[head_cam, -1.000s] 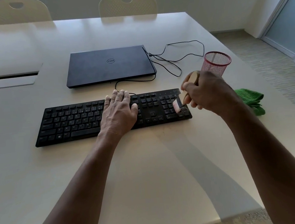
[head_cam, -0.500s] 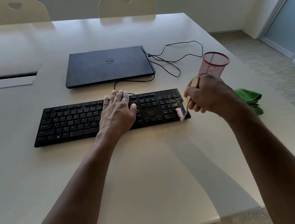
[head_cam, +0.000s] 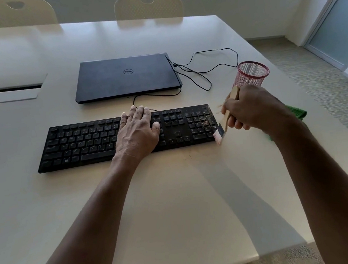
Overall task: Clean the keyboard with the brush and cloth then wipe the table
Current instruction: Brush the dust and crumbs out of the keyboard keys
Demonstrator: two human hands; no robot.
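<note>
The black keyboard (head_cam: 127, 136) lies flat across the middle of the pale table (head_cam: 175, 205), its long side running from 9 to 3 o'clock. The left hand (head_cam: 137, 133) rests palm down on the keys right of centre, fingers straight and slightly spread, pointing toward 12 o'clock and gripping nothing. The right hand (head_cam: 253, 109) sits just off the keyboard's 3 o'clock end, fingers curled tightly round the wooden handle of a small brush (head_cam: 224, 123). The handle tilts up toward 1 o'clock; the pale bristles point down toward 7 o'clock at the keyboard's near right corner, blurred, so contact with the keys or table cannot be told. Brown crumbs speckle the number pad (head_cam: 203, 122) at that end, and a few lie on the table beside it.

A green cloth (head_cam: 296, 112) lies crumpled at 3 o'clock of the right hand, partly hidden by the wrist. A red mesh pen cup (head_cam: 252, 73) stands upright at 12 o'clock of that hand. A closed dark laptop (head_cam: 126, 77) lies at 12 o'clock of the keyboard, a thin black cable (head_cam: 205, 66) looping on the table to its right.
</note>
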